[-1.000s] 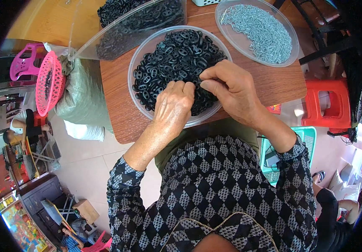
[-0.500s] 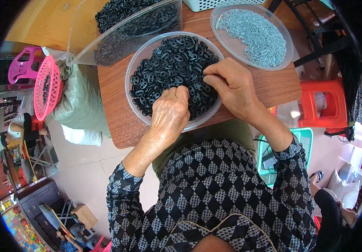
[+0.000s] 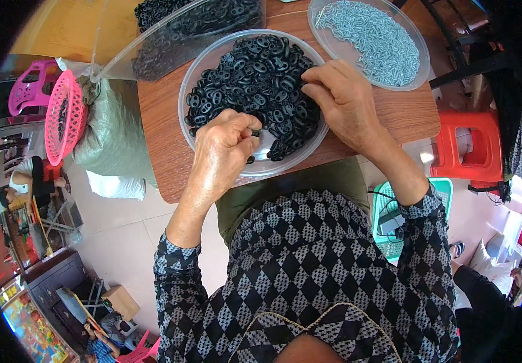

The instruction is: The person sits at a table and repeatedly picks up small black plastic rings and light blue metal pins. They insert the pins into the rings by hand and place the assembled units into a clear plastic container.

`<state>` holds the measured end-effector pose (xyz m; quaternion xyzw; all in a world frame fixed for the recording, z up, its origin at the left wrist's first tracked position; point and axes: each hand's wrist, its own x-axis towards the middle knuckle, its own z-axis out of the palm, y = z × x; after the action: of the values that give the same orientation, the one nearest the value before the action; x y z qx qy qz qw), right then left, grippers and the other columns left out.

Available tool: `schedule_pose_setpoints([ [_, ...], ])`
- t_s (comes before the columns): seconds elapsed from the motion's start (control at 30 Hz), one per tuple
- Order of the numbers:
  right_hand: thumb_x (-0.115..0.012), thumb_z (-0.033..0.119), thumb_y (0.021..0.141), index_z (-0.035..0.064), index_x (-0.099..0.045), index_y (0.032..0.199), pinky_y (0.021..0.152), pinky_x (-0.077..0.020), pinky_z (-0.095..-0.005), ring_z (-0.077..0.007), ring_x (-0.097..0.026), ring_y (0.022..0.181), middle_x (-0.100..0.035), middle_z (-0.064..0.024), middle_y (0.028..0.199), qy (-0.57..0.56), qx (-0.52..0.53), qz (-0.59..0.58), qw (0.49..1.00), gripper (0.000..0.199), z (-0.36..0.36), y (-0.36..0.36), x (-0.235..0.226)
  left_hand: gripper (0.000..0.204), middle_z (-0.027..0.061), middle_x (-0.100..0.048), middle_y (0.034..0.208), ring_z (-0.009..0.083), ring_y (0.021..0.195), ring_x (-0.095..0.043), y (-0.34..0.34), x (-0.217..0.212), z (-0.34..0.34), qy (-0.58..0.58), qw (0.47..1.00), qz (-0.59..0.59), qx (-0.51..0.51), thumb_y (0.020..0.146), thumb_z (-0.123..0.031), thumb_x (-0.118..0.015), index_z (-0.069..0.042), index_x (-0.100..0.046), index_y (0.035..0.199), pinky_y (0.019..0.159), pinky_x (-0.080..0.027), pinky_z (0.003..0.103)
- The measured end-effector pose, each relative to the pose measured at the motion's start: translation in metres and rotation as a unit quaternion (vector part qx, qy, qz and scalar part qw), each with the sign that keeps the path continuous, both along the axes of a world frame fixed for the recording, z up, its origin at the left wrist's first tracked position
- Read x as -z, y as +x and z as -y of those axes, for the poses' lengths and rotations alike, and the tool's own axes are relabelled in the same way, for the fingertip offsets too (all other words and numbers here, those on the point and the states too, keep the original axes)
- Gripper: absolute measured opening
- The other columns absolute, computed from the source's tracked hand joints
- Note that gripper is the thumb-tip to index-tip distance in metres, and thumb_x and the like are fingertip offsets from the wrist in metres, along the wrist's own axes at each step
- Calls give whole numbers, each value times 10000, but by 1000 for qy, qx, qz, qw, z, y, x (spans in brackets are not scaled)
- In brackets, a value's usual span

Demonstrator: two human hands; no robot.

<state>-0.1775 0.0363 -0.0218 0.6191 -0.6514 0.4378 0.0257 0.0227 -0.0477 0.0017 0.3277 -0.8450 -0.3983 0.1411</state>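
A round clear plastic bowl (image 3: 186, 124) on the wooden table holds a heap of small black oval pieces with two holes (image 3: 243, 81). Over the bowl's near left side, my left hand (image 3: 221, 148) is closed in a pinch, with a bit of a black piece showing between thumb and fingertip. Beside it, a pale patch of the bowl's bottom shows through the heap. My right hand (image 3: 346, 103) hovers at the bowl's right rim, thumb and forefinger drawn together; whatever they hold is too small to make out.
A clear round lid (image 3: 421, 75) holding grey screws (image 3: 376, 45) sits back right. Behind the bowl stands a clear bin (image 3: 115, 60) with more black pieces. A pink basket (image 3: 67, 121) and sack (image 3: 112, 133) stand left; a red stool (image 3: 467, 121) and green basket (image 3: 439, 196) right.
My left hand has drawn back left and down from the heap, baring the patch of bowl bottom. My right hand has shifted slightly up and to the right, off the pieces.
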Motion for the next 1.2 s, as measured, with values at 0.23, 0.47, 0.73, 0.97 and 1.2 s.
schedule_pose_setpoints([
  [0.23,-620,-24,631,49,-607,775,610,-450,-371,-278,-533,736,-545,-84,746,-34,-101,-25,994,162,-3,20,-13,70,53,-565,708,124,618,-537,11,4,3,62,994,-74,-49,719,40,-621,15,-622,784,562,-434,260],
  [0.47,-603,109,626,95,-653,721,659,-433,-387,-284,-512,802,-540,-111,770,145,-289,-109,940,108,3,46,-10,37,32,-569,711,90,660,-518,26,4,1,82,986,-111,-92,784,8,-612,2,-578,798,600,-431,238],
  [0.73,-592,76,622,68,-657,683,707,-387,-359,-258,-460,815,-484,-97,770,182,-326,-223,900,90,11,47,-14,71,17,-583,780,76,692,-491,37,9,-7,119,973,-175,-88,846,-51,-595,19,-592,844,632,-416,204],
  [0.97,-606,58,590,35,-642,650,719,-373,-367,-255,-463,826,-496,-101,777,220,-332,-227,889,74,12,54,-18,25,-10,-572,741,64,695,-505,37,13,-8,144,967,-189,-88,819,-9,-612,-8,-589,829,637,-432,213],
  [1.2,-628,120,621,17,-640,663,717,-383,-386,-281,-518,857,-582,-137,802,254,-353,-229,871,111,14,55,-20,75,8,-589,781,63,692,-497,34,20,-10,152,966,-191,-84,839,-65,-617,8,-605,851,613,-410,191],
])
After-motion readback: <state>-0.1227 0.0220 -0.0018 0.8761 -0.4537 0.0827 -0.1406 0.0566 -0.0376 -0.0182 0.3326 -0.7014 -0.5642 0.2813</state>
